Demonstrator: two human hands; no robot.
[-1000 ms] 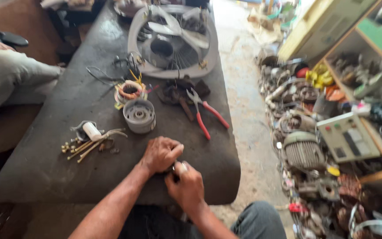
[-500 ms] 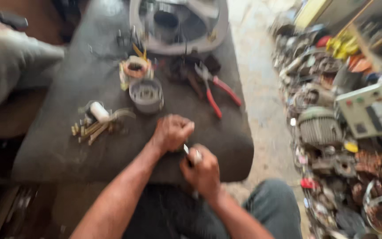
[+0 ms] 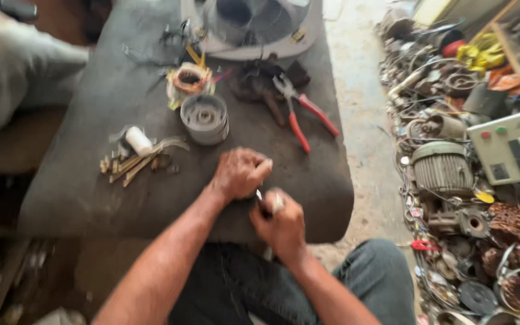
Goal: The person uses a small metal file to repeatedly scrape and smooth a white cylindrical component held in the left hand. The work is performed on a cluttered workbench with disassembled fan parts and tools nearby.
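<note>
A rotor point(image 3: 204, 118) lay on the surface point(image 3: 91, 186) beyond the left hand point(image 3: 239, 173); pliers point(image 3: 301, 111) lay beyond the right hand point(image 3: 278, 225); sticks point(image 3: 130, 165) sat left.

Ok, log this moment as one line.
left hand: fisted on table edge | right hand: grips small dark tool | nearby: grey round part, red-handled pliers | view: blurred

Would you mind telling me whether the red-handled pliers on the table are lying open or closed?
Open. The pliers lie flat on the table with the two red handles spread apart in a V, untouched by either hand.
</note>
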